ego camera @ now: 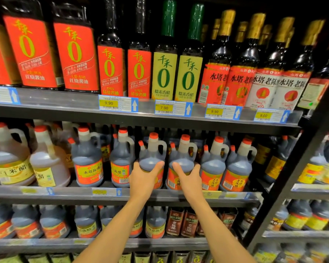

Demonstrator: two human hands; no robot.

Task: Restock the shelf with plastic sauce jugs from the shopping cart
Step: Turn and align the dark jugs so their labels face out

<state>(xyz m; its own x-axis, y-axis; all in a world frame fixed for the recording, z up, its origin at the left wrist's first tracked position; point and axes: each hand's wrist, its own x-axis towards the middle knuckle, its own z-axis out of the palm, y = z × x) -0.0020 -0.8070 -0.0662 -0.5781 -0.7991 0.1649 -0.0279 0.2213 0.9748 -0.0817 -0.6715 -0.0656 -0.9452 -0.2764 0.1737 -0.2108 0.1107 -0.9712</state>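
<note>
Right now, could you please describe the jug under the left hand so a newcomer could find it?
Find the middle shelf, below the 7.90 price tag. In its row of dark red-capped jugs, it is the jug that the left hand grips.

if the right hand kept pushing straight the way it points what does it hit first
The right hand already holds a dark jug; straight on, that jug would likely meet the jugs behind it, though depth is unclear.

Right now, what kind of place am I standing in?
Most likely a supermarket condiment aisle. Tiered shelves hold rows of identical bottles and handled jugs, and yellow price tags run along the shelf edge. Your left hand and right hand each grip a jug.
</note>
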